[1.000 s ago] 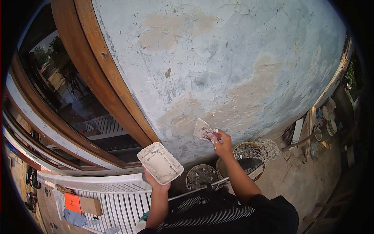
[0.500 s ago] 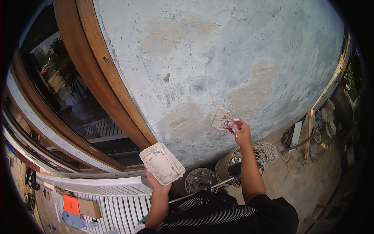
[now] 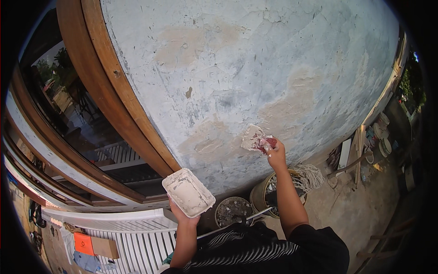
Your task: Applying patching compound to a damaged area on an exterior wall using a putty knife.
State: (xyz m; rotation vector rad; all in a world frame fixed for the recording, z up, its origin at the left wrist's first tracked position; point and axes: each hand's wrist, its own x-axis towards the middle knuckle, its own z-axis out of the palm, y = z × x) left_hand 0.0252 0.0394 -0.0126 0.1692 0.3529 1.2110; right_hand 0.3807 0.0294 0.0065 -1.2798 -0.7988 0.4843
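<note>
My left hand [image 3: 181, 212] holds a white rectangular tub [image 3: 188, 191] from below, with pale putty inside and crusted round its rim. My right hand [image 3: 274, 154] grips a red-handled putty knife [image 3: 252, 137], its blade smeared with pale putty and held at the lower middle of the weathered pale wall [image 3: 232, 68], among beige filled patches. Whether the blade touches the wall I cannot tell.
A wooden-framed glass window [image 3: 105, 105] is left. Below stand a white slatted bench [image 3: 137, 242], a pot of rubble [image 3: 232, 212] and a bucket [image 3: 259, 196] with rubble and a mop head [image 3: 312, 178]. Planks and clutter [image 3: 360, 160] lie at the right.
My right hand with the knife moved up and to the right from a second ago, then slightly left in the last half second. My left hand and tub barely moved.
</note>
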